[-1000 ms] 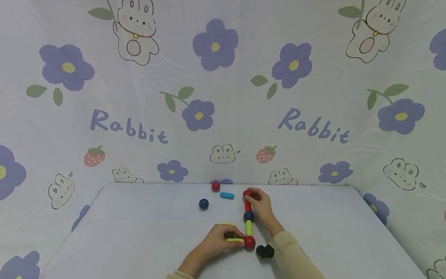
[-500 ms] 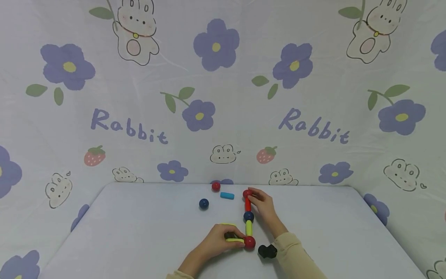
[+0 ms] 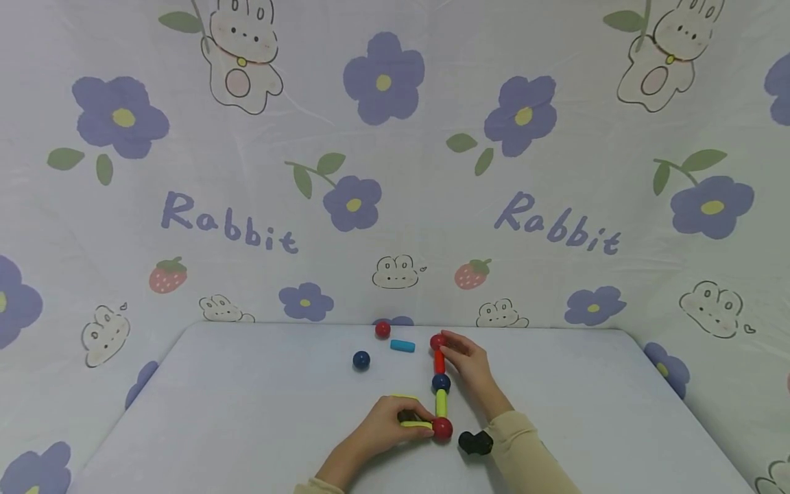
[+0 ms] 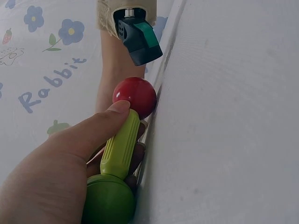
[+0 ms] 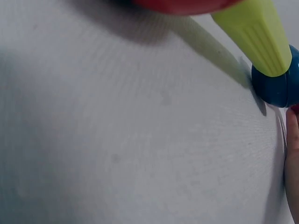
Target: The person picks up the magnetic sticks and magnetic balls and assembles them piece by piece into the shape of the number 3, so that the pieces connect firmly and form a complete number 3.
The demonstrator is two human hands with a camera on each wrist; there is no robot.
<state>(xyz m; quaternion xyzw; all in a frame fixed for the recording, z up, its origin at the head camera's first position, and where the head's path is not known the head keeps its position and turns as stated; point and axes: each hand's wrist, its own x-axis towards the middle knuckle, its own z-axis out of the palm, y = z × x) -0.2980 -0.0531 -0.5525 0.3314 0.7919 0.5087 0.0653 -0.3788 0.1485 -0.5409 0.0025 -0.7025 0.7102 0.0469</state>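
Ball-and-rod building pieces form a chain in the head view. From the near end, a large red ball (image 3: pixel 441 429) joins a yellow-green rod (image 3: pixel 441 403), a dark blue ball (image 3: pixel 441 382), a red rod (image 3: pixel 439 361) and a smaller-looking far red ball (image 3: pixel 437 342). My left hand (image 3: pixel 390 422) holds another yellow-green rod (image 4: pixel 120 147), its thumb tip against the near red ball (image 4: pixel 135 97). A green ball (image 4: pixel 108 198) sits at that rod's lower end, partly behind the hand. With thumb and fingers, my right hand (image 3: pixel 469 360) pinches the far red ball.
Loose on the white table (image 3: pixel 259 398) lie a red ball (image 3: pixel 382 330), a light blue rod (image 3: pixel 402 346) and a dark blue ball (image 3: pixel 361 360), all left of the chain. A black wrist camera (image 3: pixel 476 443) sits by the right sleeve. Patterned cloth (image 3: pixel 395 206) hangs behind the table.
My right hand and wrist have shifted very slightly to the right, still pinching the far red ball. The left hand and the loose pieces stay put.
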